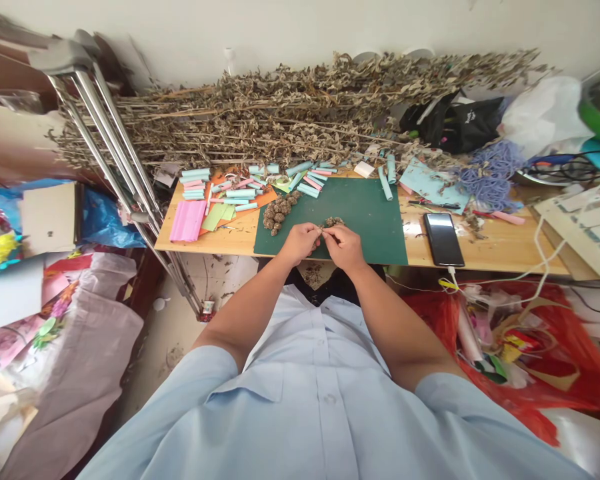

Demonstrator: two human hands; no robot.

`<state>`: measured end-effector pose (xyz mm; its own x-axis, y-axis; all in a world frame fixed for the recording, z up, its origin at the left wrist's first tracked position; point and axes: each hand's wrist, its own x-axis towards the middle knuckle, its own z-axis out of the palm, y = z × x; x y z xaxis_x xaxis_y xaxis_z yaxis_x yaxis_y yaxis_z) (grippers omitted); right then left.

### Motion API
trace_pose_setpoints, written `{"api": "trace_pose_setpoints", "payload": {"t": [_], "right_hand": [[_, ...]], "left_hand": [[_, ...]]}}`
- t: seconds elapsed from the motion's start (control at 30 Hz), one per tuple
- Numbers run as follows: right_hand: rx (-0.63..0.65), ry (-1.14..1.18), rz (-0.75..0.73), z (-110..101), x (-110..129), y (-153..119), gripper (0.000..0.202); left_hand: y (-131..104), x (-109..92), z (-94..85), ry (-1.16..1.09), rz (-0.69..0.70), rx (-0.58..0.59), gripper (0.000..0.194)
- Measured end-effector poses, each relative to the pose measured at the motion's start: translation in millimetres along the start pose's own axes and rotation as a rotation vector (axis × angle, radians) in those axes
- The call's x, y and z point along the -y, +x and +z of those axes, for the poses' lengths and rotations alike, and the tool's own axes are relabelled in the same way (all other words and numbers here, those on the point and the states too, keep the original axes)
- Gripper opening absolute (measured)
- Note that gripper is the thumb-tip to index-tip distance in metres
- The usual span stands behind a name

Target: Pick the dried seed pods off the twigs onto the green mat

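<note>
My left hand and my right hand meet over the front edge of a green cutting mat. Their fingers are pinched together around something too small to make out. Just beyond my fingertips lies a small heap of dried brown plant bits, partly hidden by my right hand. To the left of my left hand, a pile of brown, rough round balls rests on the mat.
Dried leafy stalks lie along the wall. Rolled coloured papers and pink sheets sit at left. A plugged-in phone, pens and purple yarn are at right. Metal crutches lean at the table's left end.
</note>
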<state>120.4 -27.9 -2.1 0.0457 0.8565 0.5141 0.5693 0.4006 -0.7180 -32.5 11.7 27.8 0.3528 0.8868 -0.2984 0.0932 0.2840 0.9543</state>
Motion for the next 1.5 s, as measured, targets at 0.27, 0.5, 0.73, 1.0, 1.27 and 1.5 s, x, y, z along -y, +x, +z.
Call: {"api": "trace_pose_setpoints", "payload": {"t": [0.27,0.5,0.73,1.0,1.27,1.5], "right_hand": [[-0.038,-0.068,0.053,-0.1,0.4,-0.8,0.015],[0.017,0.078,0.226,-4.4,1.9,1.8,0.014],[-0.037,0.143,0.343,-5.5,2.3,3.7,0.019],[-0.025,0.018,0.081,-1.6,3.2,2.0,0.021],[-0.012,-0.045,-0.008,0.1,-1.3,-0.1,0.018],[-0.027,-0.02,0.117,0.2,-1.9,-0.8,0.013]], "left_hand": [[-2.1,-1.8,-0.1,0.231,0.124,-0.017,0.02],[-2.1,-0.3,-1.4,0.071,0.071,0.055,0.02],[-1.2,0.7,-4.0,-0.02,0.018,0.104,0.02],[0.5,1.6,-1.8,-0.048,0.018,0.06,0.023],[0.9,0.9,-0.5,0.018,0.001,0.02,0.016],[0.0,1.1,0.0,0.116,0.056,0.02,0.016]]}}
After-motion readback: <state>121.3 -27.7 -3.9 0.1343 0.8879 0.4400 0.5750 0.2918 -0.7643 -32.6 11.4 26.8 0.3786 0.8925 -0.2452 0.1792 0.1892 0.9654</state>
